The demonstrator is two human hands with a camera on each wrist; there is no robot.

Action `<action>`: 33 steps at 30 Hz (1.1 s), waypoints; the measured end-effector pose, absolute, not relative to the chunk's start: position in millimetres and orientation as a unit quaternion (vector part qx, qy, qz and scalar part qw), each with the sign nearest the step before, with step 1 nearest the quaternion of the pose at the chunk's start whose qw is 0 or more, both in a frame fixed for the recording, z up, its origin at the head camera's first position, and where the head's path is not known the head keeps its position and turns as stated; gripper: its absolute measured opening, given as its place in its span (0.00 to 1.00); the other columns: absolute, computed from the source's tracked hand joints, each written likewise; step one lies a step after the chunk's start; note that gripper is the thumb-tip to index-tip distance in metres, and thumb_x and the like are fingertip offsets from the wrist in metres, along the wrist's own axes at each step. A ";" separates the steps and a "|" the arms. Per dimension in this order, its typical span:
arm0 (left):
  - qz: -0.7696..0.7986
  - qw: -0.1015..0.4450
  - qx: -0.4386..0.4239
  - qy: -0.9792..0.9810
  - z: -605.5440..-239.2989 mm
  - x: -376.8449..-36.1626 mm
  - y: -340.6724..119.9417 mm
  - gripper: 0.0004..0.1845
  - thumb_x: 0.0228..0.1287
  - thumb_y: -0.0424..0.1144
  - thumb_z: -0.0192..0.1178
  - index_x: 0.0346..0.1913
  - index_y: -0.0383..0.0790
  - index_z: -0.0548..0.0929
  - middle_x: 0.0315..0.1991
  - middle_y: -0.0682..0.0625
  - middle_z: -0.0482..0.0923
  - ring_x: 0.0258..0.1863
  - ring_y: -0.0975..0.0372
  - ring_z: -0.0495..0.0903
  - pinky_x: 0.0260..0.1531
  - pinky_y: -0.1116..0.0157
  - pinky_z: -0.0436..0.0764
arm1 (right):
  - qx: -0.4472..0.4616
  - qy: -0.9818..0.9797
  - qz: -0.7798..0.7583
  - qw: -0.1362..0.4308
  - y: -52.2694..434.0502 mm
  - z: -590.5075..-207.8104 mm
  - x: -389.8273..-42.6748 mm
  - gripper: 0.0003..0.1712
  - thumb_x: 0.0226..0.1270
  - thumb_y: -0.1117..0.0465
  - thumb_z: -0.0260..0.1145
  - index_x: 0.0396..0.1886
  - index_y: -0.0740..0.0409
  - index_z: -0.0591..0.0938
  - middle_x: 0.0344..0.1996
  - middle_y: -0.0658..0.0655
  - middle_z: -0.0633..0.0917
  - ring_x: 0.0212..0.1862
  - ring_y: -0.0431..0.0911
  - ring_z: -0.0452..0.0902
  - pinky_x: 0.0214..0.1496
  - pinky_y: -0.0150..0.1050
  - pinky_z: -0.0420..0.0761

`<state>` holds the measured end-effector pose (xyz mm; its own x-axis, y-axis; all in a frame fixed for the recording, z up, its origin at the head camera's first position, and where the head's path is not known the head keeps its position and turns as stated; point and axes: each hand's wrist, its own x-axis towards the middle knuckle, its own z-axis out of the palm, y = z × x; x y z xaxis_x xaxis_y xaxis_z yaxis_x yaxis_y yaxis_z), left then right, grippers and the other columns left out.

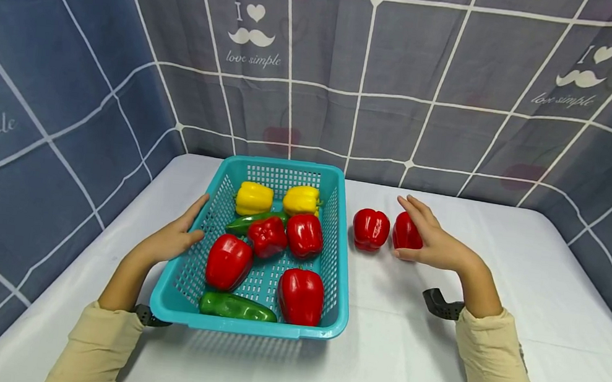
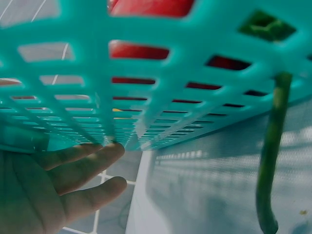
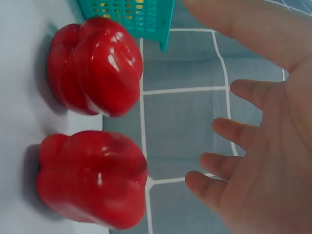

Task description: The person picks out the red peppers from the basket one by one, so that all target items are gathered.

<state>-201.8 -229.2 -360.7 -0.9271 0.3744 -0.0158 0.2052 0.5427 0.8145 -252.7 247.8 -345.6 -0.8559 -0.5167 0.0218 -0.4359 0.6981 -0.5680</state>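
Note:
My left hand [image 1: 171,238] rests against the left side of the teal basket [image 1: 345,282], its fingers extended along the outer wall in the left wrist view. Inside lie several red bell peppers [image 1: 300,296], two yellow bell peppers [image 1: 254,199] and two long green peppers [image 1: 238,307]. A green stem [image 2: 274,161] pokes out through the basket's holes. My right hand [image 1: 435,239], fingers spread and holding nothing, hovers over a red bell pepper [image 1: 405,231], partly covering it in the head view. Left of that one sits another red bell pepper [image 1: 371,229]; the right wrist view shows both apart from the palm.
A white cloth [image 1: 378,360] covers the table. Dark checked fabric [image 1: 319,118] hangs as walls behind and at both sides. Each wrist wears a black camera mount [image 1: 442,305].

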 end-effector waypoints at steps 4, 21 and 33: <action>0.450 0.097 0.165 0.872 -361.1 -202.3 -229.5 0.41 0.59 0.26 0.39 0.70 0.36 0.29 0.70 0.30 0.32 0.63 0.31 0.48 0.43 0.40 0.73 | -0.263 0.917 -0.290 0.068 243.3 -343.9 -250.2 0.58 0.51 0.54 0.70 0.73 0.45 0.41 0.71 0.61 0.42 0.70 0.60 0.37 0.62 0.66 0.55; 0.447 0.098 0.160 0.875 -363.8 -204.8 -232.4 0.40 0.60 0.26 0.38 0.71 0.37 0.29 0.70 0.31 0.32 0.63 0.31 0.49 0.42 0.41 0.75 | -0.305 0.905 -0.293 0.038 216.9 -339.3 -239.3 0.54 0.52 0.52 0.69 0.72 0.46 0.45 0.71 0.58 0.46 0.71 0.57 0.41 0.62 0.62 0.61; 0.448 0.097 0.157 0.875 -364.5 -205.5 -232.4 0.40 0.61 0.26 0.39 0.71 0.38 0.29 0.70 0.31 0.32 0.63 0.31 0.49 0.41 0.41 0.75 | -0.315 0.896 -0.310 0.051 198.2 -339.2 -228.7 0.53 0.51 0.51 0.69 0.72 0.44 0.48 0.71 0.57 0.47 0.70 0.56 0.44 0.58 0.60 0.68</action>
